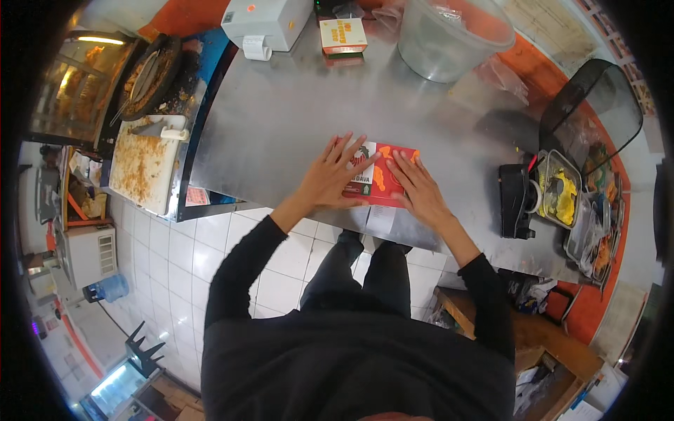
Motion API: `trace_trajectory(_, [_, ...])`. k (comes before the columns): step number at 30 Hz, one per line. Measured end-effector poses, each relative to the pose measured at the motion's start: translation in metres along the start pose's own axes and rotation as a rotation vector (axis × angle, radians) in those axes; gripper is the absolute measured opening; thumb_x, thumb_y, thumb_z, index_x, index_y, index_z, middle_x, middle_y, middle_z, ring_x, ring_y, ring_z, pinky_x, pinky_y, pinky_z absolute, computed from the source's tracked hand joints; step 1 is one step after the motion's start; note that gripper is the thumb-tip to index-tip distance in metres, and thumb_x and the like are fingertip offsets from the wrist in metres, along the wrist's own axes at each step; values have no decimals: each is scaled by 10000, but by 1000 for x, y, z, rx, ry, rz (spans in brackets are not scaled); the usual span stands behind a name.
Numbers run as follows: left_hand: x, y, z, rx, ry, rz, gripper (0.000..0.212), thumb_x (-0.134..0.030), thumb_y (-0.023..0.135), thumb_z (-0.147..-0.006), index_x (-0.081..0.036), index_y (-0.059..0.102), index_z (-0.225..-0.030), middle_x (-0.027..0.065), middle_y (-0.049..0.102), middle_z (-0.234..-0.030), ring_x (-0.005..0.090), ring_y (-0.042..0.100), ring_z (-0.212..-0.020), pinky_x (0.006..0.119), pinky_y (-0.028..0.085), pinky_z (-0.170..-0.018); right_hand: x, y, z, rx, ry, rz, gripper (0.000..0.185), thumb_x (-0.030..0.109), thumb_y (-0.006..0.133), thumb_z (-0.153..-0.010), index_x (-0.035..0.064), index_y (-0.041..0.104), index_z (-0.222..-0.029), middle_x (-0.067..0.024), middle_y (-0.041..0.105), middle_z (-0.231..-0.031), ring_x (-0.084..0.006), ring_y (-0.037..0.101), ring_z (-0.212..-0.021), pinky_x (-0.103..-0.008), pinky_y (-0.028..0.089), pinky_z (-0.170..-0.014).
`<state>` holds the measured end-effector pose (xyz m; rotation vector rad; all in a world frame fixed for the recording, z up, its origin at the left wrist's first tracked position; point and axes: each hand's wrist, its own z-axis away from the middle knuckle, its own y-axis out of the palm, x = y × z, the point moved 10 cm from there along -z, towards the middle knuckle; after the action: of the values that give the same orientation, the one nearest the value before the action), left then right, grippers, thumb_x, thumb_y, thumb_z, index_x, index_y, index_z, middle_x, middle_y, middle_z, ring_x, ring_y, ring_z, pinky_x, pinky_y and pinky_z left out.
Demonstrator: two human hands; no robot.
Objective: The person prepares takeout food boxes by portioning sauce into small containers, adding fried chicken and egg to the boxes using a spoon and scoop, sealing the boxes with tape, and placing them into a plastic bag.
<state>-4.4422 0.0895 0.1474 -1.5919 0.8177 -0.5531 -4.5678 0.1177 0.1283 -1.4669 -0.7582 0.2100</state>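
A red printed cardboard food box (386, 181), bearing writing and a white panel, lies at the front edge of a stainless steel table (326, 100). My left hand (337, 173) rests with spread fingers on the box's left part. On its right part my right hand (418, 187) lies flat, fingers extended. Neither hand grips anything. A paper slip (381, 219) shows just below the box at the table's edge. Farther back stands a small white and orange carton (343, 36).
A label printer (268, 23) and a large translucent bucket (450, 44) stand at the back. At right are a black tape-dispenser-like device (515, 200) and a tray of yellow food (561, 189). A knife (158, 130) lies on a stained cutting board (139, 168) at left.
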Motion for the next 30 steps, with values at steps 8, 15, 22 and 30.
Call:
trace_trajectory(8, [-4,12,-4,292,137,-79,1004,-621,666,-676,-202,244,-1485,226,223,-1494,435,284,-1325,531,200,-1112,2,7,0,131,-98,94,926,446,646,-749,28,224,-1459,-168,183,-1530,-297,154,-1425,-473,129,-1167])
trace_trajectory(15, [-1,3,-6,162,140,60,880,-477,679,-741,-180,280,-1468,242,250,-1479,452,287,-1321,534,226,-1100,5,14,5,1,-153,224,819,335,641,-783,27,270,-1446,-160,245,-1510,-362,180,-1408,-546,153,-1145])
trace_trajectory(22, [2,3,-11,199,138,64,794,-469,655,-769,-251,313,-1452,212,277,-1477,459,343,-1287,523,266,-1080,7,8,5,-31,-133,152,750,239,619,-811,18,282,-1443,-139,287,-1499,-356,197,-1405,-548,168,-1141])
trace_trajectory(30, [1,12,-13,180,186,-49,779,-540,633,-770,-337,302,-1445,173,292,-1477,433,385,-1254,504,302,-1059,7,14,9,28,-141,275,689,116,556,-813,87,306,-1454,-148,262,-1511,-373,208,-1401,-562,171,-1133])
